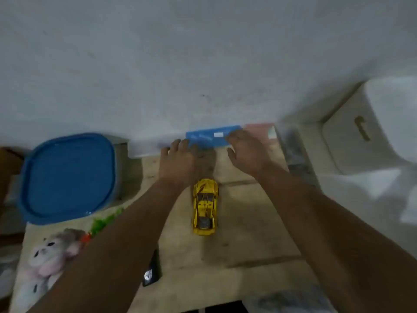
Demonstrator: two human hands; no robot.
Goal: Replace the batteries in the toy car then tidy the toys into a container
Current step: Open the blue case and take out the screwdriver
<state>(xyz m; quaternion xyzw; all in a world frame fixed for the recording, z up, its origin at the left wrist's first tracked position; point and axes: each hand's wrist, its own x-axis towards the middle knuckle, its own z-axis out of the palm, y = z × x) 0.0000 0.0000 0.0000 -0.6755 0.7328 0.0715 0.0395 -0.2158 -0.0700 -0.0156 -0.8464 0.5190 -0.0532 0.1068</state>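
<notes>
- Yellow toy car [205,206] sits on a tan table [248,233].
- Beyond the car, left hand [178,163] and right hand [247,152] reach with fingers spread, empty, at a blue pack [209,137].

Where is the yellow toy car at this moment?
In the head view, the yellow toy car sits on the floor near centre frame, between the person's forearms, just below the left hand and short of the blue pack.
</notes>
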